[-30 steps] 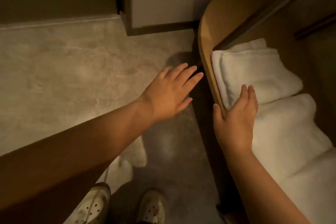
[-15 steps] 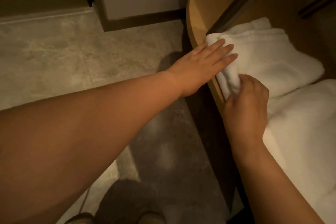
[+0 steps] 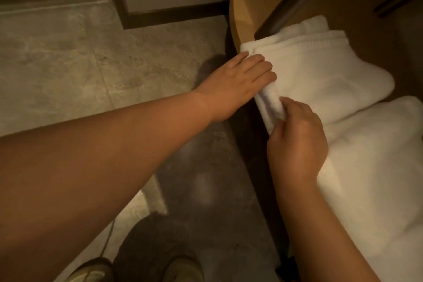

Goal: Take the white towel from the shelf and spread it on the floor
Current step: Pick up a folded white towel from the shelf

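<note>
A folded white towel (image 3: 320, 71) lies on the wooden shelf (image 3: 242, 7) at the right, its near corner at the shelf's curved front edge. My left hand (image 3: 238, 84) comes in from the left, and its fingers curl over the top of that corner. My right hand (image 3: 297, 139) pinches the front fold of the same towel just below the left hand. Both hands hold the towel, which still lies on the shelf. A second, larger white towel (image 3: 366, 178) is on the shelf nearer to me, partly under my right forearm.
Grey marbled floor tiles (image 3: 91, 64) spread to the left of the shelf. A white wall panel with a dark base (image 3: 169, 11) stands at the back. My two shoes (image 3: 137, 270) show at the bottom edge, beside a pale patch on the floor.
Both hands moved from the floor side and shelf edge onto the towel's near corner. The left fingers went from flat to curled on it; the right hand closed on the front fold.
</note>
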Demonstrator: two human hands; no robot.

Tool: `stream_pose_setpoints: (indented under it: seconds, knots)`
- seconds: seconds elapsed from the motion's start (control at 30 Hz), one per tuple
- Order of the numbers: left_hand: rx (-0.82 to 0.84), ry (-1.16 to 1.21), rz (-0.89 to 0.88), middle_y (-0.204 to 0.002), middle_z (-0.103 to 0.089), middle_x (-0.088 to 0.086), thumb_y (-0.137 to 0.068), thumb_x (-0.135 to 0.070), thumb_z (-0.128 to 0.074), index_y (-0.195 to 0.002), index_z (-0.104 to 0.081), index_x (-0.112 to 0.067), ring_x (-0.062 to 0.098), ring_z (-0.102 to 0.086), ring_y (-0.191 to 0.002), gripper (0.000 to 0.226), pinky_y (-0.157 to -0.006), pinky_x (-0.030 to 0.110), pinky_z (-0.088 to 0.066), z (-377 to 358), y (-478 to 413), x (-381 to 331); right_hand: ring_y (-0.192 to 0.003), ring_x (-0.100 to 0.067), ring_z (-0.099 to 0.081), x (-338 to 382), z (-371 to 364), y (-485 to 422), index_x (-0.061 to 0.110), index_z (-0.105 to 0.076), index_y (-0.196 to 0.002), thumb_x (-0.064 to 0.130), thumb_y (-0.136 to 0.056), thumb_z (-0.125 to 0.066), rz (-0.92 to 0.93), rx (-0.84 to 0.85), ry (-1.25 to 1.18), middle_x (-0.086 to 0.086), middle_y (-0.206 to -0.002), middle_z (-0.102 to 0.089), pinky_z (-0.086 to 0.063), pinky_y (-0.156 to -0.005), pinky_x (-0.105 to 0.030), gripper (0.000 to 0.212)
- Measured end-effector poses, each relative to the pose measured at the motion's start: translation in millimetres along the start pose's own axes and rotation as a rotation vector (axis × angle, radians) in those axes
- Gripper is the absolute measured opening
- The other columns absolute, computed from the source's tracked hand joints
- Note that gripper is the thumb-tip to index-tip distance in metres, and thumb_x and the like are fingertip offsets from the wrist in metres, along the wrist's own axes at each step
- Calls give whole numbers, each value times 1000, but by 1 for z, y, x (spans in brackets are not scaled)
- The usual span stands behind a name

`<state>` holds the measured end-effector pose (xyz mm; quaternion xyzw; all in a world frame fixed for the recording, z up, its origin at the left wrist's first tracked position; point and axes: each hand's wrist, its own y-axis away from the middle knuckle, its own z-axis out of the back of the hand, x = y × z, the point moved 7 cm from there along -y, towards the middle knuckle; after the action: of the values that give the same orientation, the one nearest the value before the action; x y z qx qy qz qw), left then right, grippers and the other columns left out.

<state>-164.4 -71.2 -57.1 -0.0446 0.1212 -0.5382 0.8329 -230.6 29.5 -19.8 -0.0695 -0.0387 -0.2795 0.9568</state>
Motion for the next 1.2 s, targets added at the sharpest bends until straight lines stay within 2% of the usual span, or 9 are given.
stream_pose_setpoints:
  seconds: [0.13,0.23,0.33,0.47,0.63,0.8,1.0,1.13,1.2]
  knots:
    - [-27,-50,-32,-145,-35,14,-87,-4,-50,-143,-27,-12,30,-27,-137,61,-117,41,-9,-1,3,0,-119,-25,-47,3,-1,9,12,-50,-133,1,-86,-56,28,23,-27,-9,-132,-55,-41,-97,-38,49]
    - [-56,-48,-49,-147,-33,15,-88,-4,-51,-143,-28,-12,31,-25,-138,61,-117,41,-5,-3,-5,1,-126,-27,-37,4,-11,12,12,-37,-139,10,-79,-68,48,65,80,-11,-141,-41,-32,-104,-40,68]
    - [-94,-12,-27,-149,-32,17,-88,-4,-53,-141,-33,-9,31,-23,-141,57,-117,38,-3,-5,-10,5,-125,-28,-33,6,-20,10,13,-31,-141,4,-73,-71,18,24,135,-13,-141,-35,-29,-104,-40,80]
    - [-143,62,17,-139,-45,19,-86,-3,-56,-134,-43,-5,32,-39,-131,49,-115,36,-15,-2,-13,5,-119,-29,-34,8,-25,8,14,-35,-139,-8,-67,-63,-33,-75,83,-16,-135,-39,-29,-99,-39,81]
    - [-89,111,7,-135,-48,15,-88,-5,-53,-131,-45,-8,30,-42,-125,44,-110,36,-28,3,-7,9,-115,-33,-37,10,-26,11,12,-39,-137,-13,-64,-60,-8,-102,52,-18,-131,-43,-32,-96,-42,80]
    - [-55,149,24,-122,-56,17,-87,-4,-55,-124,-52,-6,32,-51,-112,37,-95,37,-39,30,20,8,-110,-30,-41,20,-7,25,12,-43,-132,-10,-65,-62,50,-74,-14,-15,-126,-47,-36,-93,-40,73]
    - [-13,161,53,-112,-62,24,-81,0,-64,-118,-57,0,39,-59,-100,38,-85,44,-48,99,68,5,-101,-25,-45,49,65,54,10,-48,-117,-2,-66,-69,148,-14,-209,-13,-114,-52,-39,-85,-35,56]
    - [90,206,249,-130,-50,18,-93,-15,-52,-133,-44,-6,31,-47,-119,41,-100,37,-36,156,102,16,-103,-23,-49,89,125,63,14,-48,-120,8,-71,-76,229,111,-297,-9,-118,-54,-45,-88,-36,56]
    - [60,277,398,-129,-51,18,-95,-22,-51,-131,-47,-6,29,-49,-115,39,-93,27,-32,201,125,29,-107,-14,-48,111,153,62,19,-48,-123,13,-76,-74,243,197,-367,-2,-123,-52,-46,-92,-32,55]
